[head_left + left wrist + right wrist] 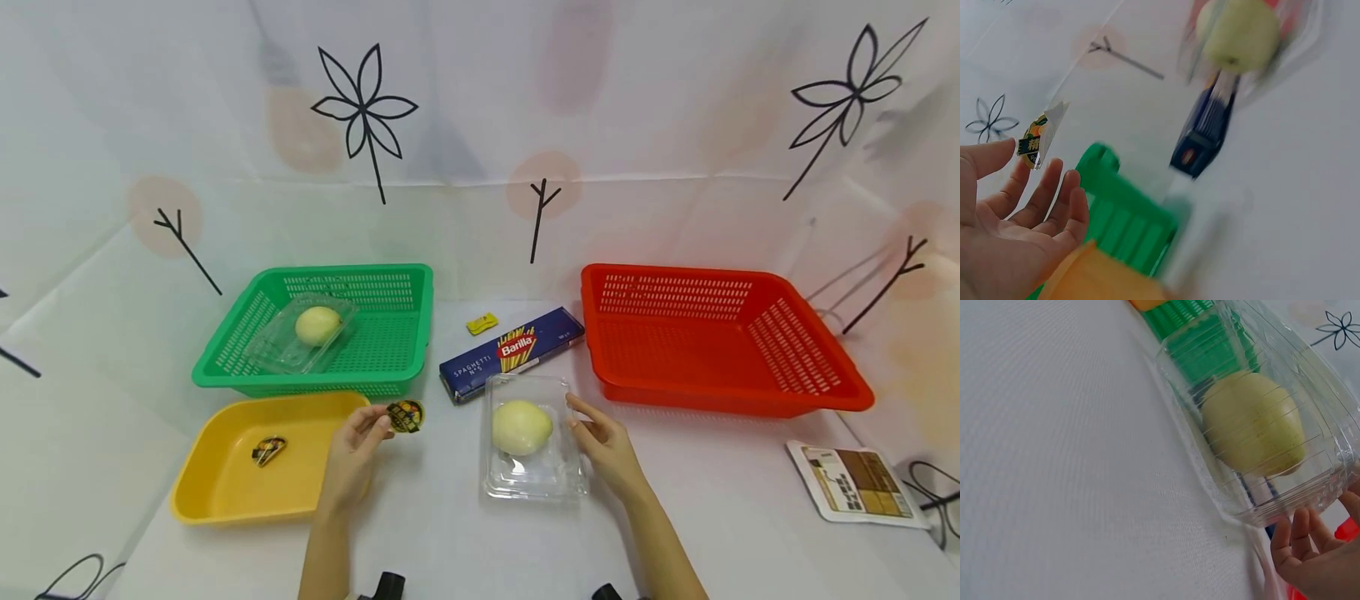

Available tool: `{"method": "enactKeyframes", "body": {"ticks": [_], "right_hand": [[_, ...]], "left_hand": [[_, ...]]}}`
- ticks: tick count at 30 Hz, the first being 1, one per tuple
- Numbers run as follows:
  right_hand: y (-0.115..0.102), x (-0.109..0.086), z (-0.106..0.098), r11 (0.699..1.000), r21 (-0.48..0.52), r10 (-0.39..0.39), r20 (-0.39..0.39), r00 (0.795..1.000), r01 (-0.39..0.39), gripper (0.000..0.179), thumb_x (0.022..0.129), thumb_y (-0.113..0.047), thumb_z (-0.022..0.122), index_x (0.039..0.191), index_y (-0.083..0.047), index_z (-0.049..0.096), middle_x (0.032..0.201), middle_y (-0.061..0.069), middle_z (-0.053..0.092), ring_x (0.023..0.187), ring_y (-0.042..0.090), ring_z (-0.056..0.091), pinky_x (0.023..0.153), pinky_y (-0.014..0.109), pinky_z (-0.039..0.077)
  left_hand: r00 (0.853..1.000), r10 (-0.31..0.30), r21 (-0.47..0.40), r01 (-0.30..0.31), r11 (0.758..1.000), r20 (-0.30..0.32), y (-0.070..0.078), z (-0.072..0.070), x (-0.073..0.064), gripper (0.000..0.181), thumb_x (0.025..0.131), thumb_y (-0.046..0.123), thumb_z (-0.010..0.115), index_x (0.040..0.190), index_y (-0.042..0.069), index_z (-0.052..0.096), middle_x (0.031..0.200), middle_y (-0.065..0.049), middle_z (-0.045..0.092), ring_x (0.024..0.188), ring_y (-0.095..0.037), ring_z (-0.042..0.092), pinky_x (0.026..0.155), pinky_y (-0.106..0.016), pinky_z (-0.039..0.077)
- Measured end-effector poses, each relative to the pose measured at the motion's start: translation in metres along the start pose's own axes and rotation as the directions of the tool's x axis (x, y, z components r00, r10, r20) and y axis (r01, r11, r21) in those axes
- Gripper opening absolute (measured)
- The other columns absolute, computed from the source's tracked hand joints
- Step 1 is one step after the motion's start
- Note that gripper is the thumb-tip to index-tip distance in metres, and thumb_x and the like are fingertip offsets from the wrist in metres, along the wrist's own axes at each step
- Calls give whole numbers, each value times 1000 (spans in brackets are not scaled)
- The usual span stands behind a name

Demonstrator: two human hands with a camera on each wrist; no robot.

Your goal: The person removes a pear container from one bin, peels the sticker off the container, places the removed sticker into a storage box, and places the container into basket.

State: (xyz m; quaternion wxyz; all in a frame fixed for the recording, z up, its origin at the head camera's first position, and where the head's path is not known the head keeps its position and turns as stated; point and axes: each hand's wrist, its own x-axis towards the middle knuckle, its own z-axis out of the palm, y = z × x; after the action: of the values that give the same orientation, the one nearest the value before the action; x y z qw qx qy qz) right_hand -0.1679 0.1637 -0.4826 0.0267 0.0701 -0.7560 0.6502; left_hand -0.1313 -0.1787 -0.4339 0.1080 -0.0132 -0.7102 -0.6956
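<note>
My left hand (351, 457) pinches a round black-and-gold sticker (406, 416) between thumb and fingertips, over the right side of the yellow tray (217, 492). In the left wrist view the sticker's pale back partly shows, curling at one side. At the centre of the table is a clear plastic clamshell box (558, 477) with a pale yellow-green, pear-like fruit (521, 428) inside. My right hand (606, 454) grips the box by its right edge. In the right wrist view the fingertips (1300, 532) lie against the box's side.
Another fruit box (281, 337) sits in the green basket (411, 385). A second sticker (268, 451) lies in the yellow tray. Behind my box are a blue spaghetti pack (480, 365) and a small yellow packet (482, 323). A red basket (697, 400) and a brown-white pouch (858, 485) stand to the right.
</note>
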Motion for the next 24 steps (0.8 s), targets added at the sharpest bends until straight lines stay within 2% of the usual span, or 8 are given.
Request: {"method": "enactKeyframes", "body": {"ticks": [3,6,10,14,19,24], "right_hand": [[0,1,0,1000,6,0,7,1000,0,42,93,-11,58,133,0,51,131,24,51,95,21,61,77,19,50],[0,2,0,1000,7,-3,6,1000,3,42,93,-11,58,132,0,52,131,22,51,95,21,61,76,19,50],[0,2,-1,1000,-1,-10,0,1000,10,41,92,-11,58,132,0,52,128,16,55,92,21,60,73,19,49],[1,2,-1,1000,-4,-13,-1,1000,13,41,92,-10,58,132,1,52,128,17,55,90,22,60,72,19,49],[0,1,-1,1000,-10,-2,1,1000,2,42,92,-11,58,132,0,52,131,24,51,92,24,61,74,19,50],[1,1,-2,999,7,-31,6,999,31,41,93,-10,58,131,1,52,126,7,58,91,22,61,73,18,49]], "left_hand": [[994,6,35,-3,999,-109,7,-21,-4,24,95,2,52,109,-17,52,92,3,60,79,-6,59,76,-18,51],[976,1,101,22,995,-217,12,-41,-5,23,95,6,53,108,-14,54,90,8,61,76,-6,58,74,-15,49],[955,-50,141,94,986,-292,15,-62,-3,25,95,10,54,109,-11,55,89,14,62,76,-6,59,71,-13,49],[945,-136,173,194,966,-297,13,-79,0,31,96,17,54,113,-9,53,86,19,60,79,-3,57,69,-14,50],[946,-193,255,259,931,-259,3,-97,8,39,97,23,52,119,-10,50,81,22,56,79,1,54,69,-14,50],[942,-248,301,309,902,-225,-3,-113,14,43,98,23,50,122,-13,47,84,13,57,75,-2,54,70,-15,51]]}}
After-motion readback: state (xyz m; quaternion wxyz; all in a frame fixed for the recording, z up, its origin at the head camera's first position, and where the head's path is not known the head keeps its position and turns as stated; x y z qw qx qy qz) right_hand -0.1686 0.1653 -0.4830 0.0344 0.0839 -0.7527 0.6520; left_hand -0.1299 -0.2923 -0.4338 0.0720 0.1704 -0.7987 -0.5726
